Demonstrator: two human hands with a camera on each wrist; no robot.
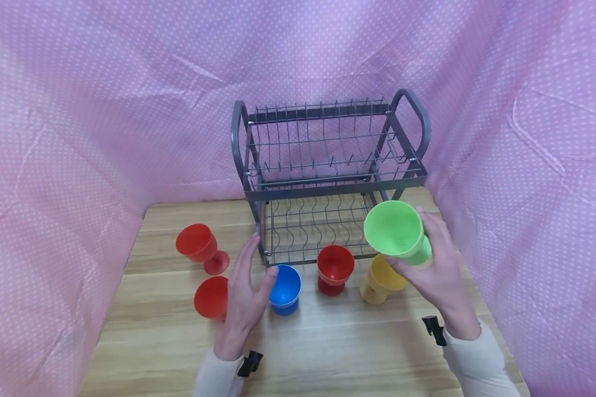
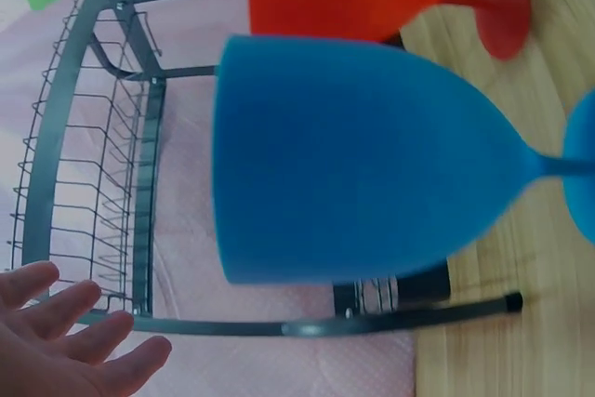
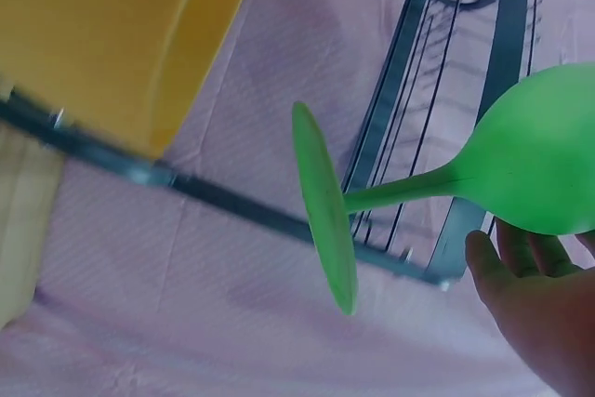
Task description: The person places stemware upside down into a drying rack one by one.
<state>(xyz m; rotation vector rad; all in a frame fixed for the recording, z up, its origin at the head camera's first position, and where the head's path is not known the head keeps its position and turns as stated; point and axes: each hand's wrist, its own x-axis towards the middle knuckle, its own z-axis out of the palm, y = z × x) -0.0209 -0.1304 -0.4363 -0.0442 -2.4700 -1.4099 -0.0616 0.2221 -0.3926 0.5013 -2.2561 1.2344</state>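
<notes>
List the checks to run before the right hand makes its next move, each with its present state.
1. Right hand gripping green goblet: ok.
2. Gap between the held goblet's foot and yellow goblet: ok, seen in the right wrist view.
3. Left hand free of any load: ok.
4. Left hand clear of blue goblet: cannot tell; they overlap in the head view.
5. Dish rack standing upright: ok.

From here I have my left hand point(image 1: 244, 304) outstretched at 7 o'clock, my right hand point(image 1: 443, 275) curled, gripping, at 4 o'clock.
</notes>
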